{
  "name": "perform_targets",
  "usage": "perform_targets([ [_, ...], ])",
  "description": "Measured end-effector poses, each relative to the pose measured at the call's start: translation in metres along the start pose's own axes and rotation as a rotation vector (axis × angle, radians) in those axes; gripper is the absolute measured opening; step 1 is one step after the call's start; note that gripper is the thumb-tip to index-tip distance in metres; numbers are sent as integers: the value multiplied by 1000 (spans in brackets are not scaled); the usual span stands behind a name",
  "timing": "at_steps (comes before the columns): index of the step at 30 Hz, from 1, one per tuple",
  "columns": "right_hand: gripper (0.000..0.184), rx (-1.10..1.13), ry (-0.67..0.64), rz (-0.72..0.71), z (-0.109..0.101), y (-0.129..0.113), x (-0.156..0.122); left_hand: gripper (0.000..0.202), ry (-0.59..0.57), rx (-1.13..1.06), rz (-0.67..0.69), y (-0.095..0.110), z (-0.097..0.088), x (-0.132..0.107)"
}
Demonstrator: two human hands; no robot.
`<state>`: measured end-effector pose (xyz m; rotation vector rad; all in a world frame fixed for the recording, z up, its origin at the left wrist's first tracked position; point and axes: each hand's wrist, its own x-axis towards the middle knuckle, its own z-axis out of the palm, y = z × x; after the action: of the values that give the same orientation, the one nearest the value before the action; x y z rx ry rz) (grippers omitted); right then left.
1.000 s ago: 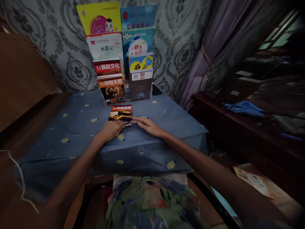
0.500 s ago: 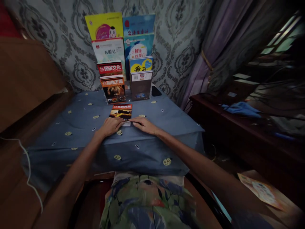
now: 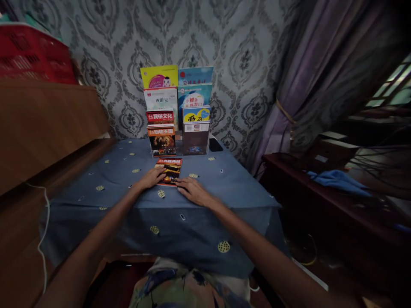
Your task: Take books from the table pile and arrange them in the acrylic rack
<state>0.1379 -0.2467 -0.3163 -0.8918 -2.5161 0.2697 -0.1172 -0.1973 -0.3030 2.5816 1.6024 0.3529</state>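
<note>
A small book (image 3: 173,167) with a red title band and a dark picture cover lies flat on the cloth-covered table. My left hand (image 3: 153,177) rests over its left edge, fingers stretched onto the cover. At the lower right corner, the fingers of my right hand (image 3: 193,191) lie stretched, touching or very near the edge. Behind the book stands a rack with two columns of upright books. The lion-cover book (image 3: 162,141) is at the front left, and a dark book seen from its back (image 3: 195,137) is at the front right.
A black phone (image 3: 215,145) lies right of the rack. The blue tablecloth (image 3: 237,188) hangs over the front edge. To the left are a wooden panel (image 3: 48,124) and a red basket (image 3: 35,55); to the right, a dark desk with a blue cloth (image 3: 337,180).
The view has tilted up, so the table sits lower in it. My hands have moved apart, my left further up the book's left side, and more of the cover shows.
</note>
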Motion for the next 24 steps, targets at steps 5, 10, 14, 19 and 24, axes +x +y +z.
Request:
perform_targets([
  [5, 38, 22, 16, 13, -1, 0, -4, 57, -24, 4, -127, -18, 5, 33],
  [10, 40, 16, -13, 73, 0, 3, 8, 60, -31, 16, -213, -23, 11, 44],
  [14, 46, -5, -97, 150, 8, 10, 43, 58, -24, 29, -220, -25, 16, 45],
  [19, 45, -41, -102, 270, 12, 37, 90, 59, -20, 41, -213, -29, 21, 48],
  [24, 50, -60, -58, 358, 15, 62, 106, 56, 74, 66, -238, -28, 24, 45],
])
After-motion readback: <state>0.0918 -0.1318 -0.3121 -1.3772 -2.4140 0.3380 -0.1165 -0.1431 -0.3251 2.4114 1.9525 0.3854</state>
